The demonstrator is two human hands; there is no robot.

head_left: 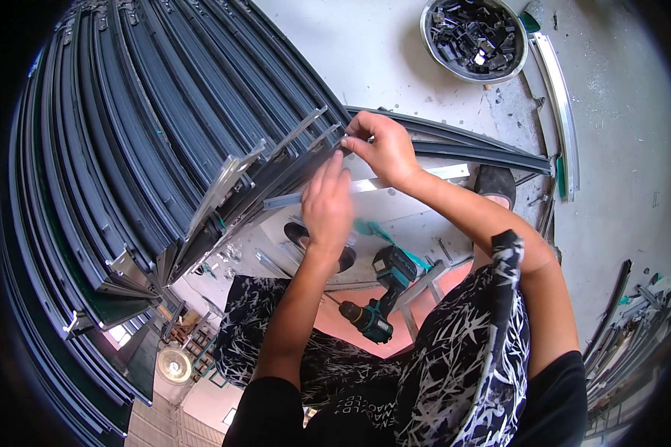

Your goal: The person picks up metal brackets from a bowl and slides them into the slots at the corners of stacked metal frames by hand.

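Dark grey metal profiles (179, 97) are stacked in a large pile on the left. At the pile's right edge, thumb and index finger of my right hand (384, 149) are pinched together at the end of a dark profile. Anything between them is too small to make out. Just below, my left hand (326, 212) is blurred, its fingers stretched up toward the right fingertips and resting close to the profile. Behind both hands runs a silver metal bar (443, 173). A teal and black cordless drill (376, 316) lies below, between my forearms.
A metal bowl (525, 48) of small black pieces stands on the floor at the far right. Dark profiles (484, 153) extend right of my hands, near a long silver strip (563, 112). More profile lengths (634, 350) lie at the right rim. Scraps dot the floor.
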